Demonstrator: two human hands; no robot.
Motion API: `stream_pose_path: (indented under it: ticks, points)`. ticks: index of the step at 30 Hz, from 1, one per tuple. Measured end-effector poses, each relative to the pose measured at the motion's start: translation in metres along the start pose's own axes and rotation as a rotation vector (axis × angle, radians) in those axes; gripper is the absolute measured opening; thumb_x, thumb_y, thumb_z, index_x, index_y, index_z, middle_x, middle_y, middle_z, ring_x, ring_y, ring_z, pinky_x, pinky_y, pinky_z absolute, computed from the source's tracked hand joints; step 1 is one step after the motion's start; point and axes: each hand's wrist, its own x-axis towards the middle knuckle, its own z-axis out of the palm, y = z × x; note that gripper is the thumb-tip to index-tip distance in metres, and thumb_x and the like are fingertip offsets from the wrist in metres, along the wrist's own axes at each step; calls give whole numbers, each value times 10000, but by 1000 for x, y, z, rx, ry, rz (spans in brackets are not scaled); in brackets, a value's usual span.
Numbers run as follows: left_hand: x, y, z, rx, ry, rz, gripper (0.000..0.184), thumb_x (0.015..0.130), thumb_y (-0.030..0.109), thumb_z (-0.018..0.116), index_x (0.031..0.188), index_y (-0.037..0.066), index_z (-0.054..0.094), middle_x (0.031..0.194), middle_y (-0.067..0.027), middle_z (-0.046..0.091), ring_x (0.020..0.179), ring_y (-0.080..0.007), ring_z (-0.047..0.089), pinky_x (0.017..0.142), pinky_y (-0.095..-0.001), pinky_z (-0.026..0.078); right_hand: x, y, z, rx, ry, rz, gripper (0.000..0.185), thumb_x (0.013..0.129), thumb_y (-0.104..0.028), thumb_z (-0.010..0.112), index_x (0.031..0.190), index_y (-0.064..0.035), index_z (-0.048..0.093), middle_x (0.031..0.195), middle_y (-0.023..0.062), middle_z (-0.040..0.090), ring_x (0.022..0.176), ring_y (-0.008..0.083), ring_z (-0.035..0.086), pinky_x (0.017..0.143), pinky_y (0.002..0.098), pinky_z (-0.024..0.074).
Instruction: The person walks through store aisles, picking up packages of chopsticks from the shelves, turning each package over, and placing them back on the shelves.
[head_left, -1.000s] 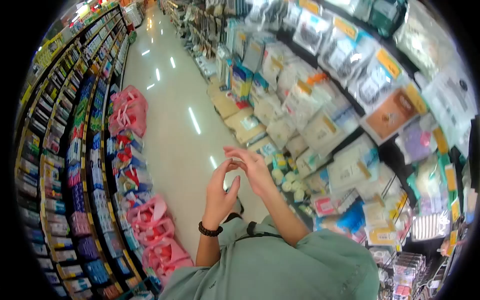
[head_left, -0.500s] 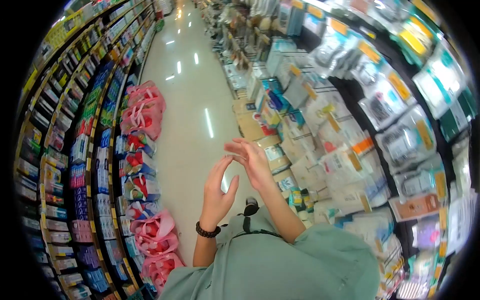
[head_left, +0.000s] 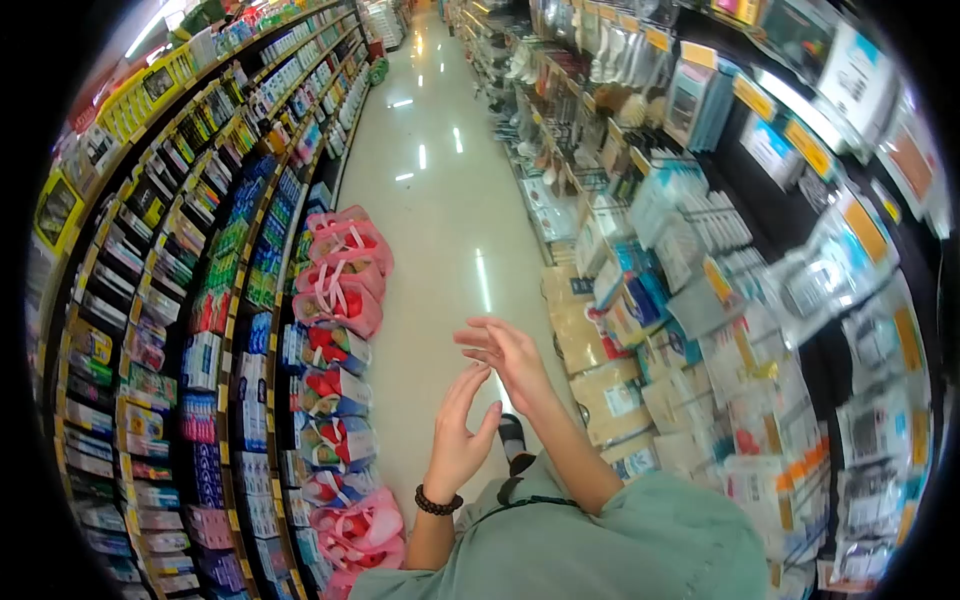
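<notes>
My left hand [head_left: 463, 425], with a dark beaded bracelet [head_left: 438, 501] at the wrist, is raised in front of my body. Its fingers are stretched out and the thumb stands apart. Just above and to the right, my right hand [head_left: 508, 362] is held with fingers extended toward the left. The fingertips of both hands come close together; whether they touch I cannot tell. Nothing shows in either hand. Below them are my green shirt [head_left: 620, 545] and one dark shoe [head_left: 512, 440] on the floor.
A pale shiny aisle floor [head_left: 425, 260] runs ahead. Shelves of boxed goods [head_left: 205, 360] line the left, with pink bags [head_left: 345, 295] along their base. Hanging packaged goods [head_left: 820, 285] and cardboard packs [head_left: 605, 400] line the right side, close to my right arm.
The view has tilted up and shifted, showing more of the aisle ahead. Both hands keep nearly the same pose, appearing lower in the picture. A shoe now shows more plainly.
</notes>
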Motion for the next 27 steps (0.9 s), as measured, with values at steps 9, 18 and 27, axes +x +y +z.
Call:
stream_pose_path:
  ticks: [9,18,27]
  points:
    - [145,-74,-37,149,89,-51,469,899,21,639,1352,-8,524,1308,-161,617,1223,-274,589,1038,-385,452,178,-12,14,-8,-87,40,368,1047,-197,416,1272,59,553,1265,226,619,1209,295,596,1002,415,487]
    - [283,-171,-59,-31,119,-105,421,888,39,654,1293,-22,559,1241,-163,629,1160,-310,596,993,-387,464,337,11,11,-109,-111,143,358,1032,-162,436,1306,45,534,1247,237,631,1182,280,614,999,399,490]
    - [486,-277,-114,-188,126,-153,388,890,36,652,1270,0,587,1239,-156,632,1118,-275,628,905,-361,518,559,2,37,-139,-63,105,345,1033,-185,476,1293,19,573,1220,187,660,1154,243,620,1002,370,474]
